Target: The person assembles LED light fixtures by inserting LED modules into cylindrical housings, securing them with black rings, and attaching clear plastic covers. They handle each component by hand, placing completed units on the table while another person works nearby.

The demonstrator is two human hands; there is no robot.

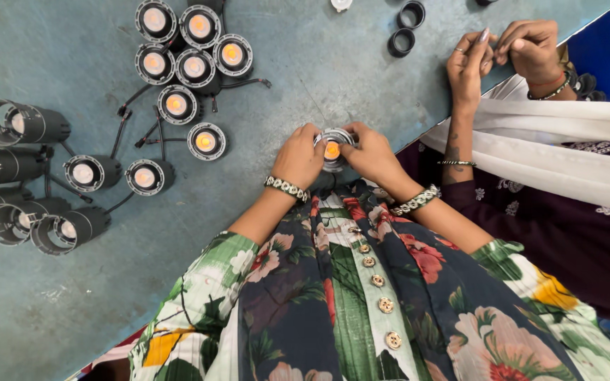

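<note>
- Floral-print clothing point(361, 303) in green, dark blue and red fills the bottom of the view, with a row of round buttons down its middle.
- Both hands meet at the near edge of the blue-grey counter point(51, 310), just above the buttons.
- Left hand point(298, 156) is clamped on the left side of a small round spotlight point(332, 149); right hand point(372, 154) grips its right side.
- That spotlight faces up: a silvery ribbed ring around a glowing orange centre, its body hidden between the fingers.
- Upright black spotlights point(190, 67) stand clustered further up the counter, faces pale or orange, thin black leads trailing from them.
- Black spotlights lying on their sides point(22, 123), their open barrels showing, sit at the left edge.
- Two black rings point(405, 28) lie near the top.
- Another person's hands point(503, 56), fingers pinched together, work at the upper right, above a white scarf point(566, 152).
</note>
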